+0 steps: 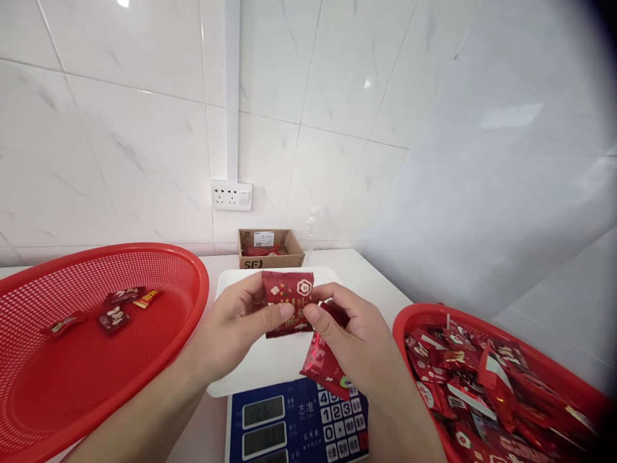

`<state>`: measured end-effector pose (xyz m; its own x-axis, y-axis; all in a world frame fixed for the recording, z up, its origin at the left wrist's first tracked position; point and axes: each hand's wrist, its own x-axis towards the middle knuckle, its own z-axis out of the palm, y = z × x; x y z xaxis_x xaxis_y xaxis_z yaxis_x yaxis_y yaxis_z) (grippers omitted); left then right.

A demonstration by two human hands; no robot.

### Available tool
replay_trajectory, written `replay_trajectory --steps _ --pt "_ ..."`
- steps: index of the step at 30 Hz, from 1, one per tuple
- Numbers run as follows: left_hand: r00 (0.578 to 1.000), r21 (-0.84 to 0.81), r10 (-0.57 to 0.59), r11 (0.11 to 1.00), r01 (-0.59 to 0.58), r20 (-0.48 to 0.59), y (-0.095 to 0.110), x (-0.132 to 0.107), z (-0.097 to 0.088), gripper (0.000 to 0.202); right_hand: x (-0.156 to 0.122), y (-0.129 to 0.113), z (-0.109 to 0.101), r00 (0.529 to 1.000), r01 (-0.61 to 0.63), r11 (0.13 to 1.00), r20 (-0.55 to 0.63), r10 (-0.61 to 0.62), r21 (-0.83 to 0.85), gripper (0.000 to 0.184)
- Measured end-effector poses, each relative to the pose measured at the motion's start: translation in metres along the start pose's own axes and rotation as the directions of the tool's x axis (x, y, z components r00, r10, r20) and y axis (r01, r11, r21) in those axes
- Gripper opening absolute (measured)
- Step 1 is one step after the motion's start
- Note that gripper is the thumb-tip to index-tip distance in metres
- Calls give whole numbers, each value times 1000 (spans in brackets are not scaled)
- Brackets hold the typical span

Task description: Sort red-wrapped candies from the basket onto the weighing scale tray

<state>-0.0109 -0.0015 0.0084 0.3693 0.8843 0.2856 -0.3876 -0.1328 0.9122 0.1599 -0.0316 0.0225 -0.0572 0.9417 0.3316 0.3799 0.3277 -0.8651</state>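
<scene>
My left hand (pixel 231 328) and my right hand (pixel 354 337) hold one small red snack packet (pixel 288 302) between them, thumbs pressed on its front, above the white pan of a blue scale (pixel 296 421). My right hand also grips further red packets (pixel 325 366) that hang below its palm. The left hand's fingers are curled round the packet's left edge.
A large red mesh basket (pixel 29 411) at the left holds several packets (pixel 113 312). A second red basket (pixel 585 395) at the right is full of packets. A small cardboard box (pixel 270 257) stands by the tiled wall, under a socket (pixel 231 195).
</scene>
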Motion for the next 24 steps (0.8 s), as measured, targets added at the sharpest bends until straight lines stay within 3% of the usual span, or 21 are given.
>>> replay_trajectory --steps 5,9,13,19,24 --pt "990 172 -96 982 77 107 4 -7 -2 17 -3 -2 -3 976 -51 990 216 22 132 27" --pt "987 231 -89 971 57 133 8 -12 1 13 -6 -3 -5 965 -40 989 261 2 143 30" --pt "987 166 -79 984 55 139 7 -11 6 18 -6 -4 -4 977 8 982 209 -48 187 24" --pt "995 131 -54 990 43 81 2 -4 8 23 1 0 8 999 6 961 -52 8 277 28" --pt "999 242 -32 970 32 -4 5 1 2 16 5 6 7 999 -39 973 40 31 227 31"
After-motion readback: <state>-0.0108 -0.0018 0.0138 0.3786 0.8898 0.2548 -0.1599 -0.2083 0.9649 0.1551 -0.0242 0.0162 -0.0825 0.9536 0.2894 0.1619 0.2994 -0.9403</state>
